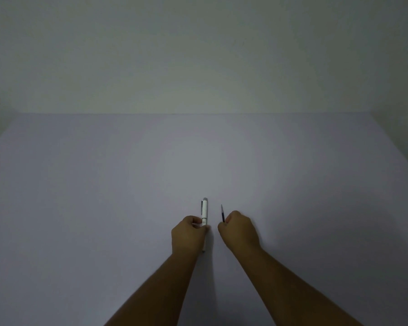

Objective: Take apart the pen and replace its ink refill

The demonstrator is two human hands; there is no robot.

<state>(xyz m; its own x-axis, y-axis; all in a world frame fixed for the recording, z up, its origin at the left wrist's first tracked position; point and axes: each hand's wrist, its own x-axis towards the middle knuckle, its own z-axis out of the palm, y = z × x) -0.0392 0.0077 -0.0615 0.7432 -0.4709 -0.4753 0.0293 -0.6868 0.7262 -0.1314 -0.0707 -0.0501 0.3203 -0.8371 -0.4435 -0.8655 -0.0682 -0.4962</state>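
- Holding the white pen [205,211] in the left hand [189,234], with the fingers [196,222] closed round its middle; the capped, clipped end points away from the person and the writing tip shows just below the hand, low over the pale surface [80,196].
- Right hand [239,231] curled shut on a thin dark refill [222,213], whose far end stands clear above the knuckles; how much of it lies inside the fist cannot be told.
- Pen and refill run nearly parallel, just beside each other, not touching.
- Step in hand, as judged: the pen looks whole, so opening it comes first.
- To do it well: steady the barrel with the left hand, park the refill on the surface where it cannot roll, then free the cap or barrel with a straight pull or gentle twist along the axis.
- Risk: a small spring or tip piece may drop; work low over the surface.
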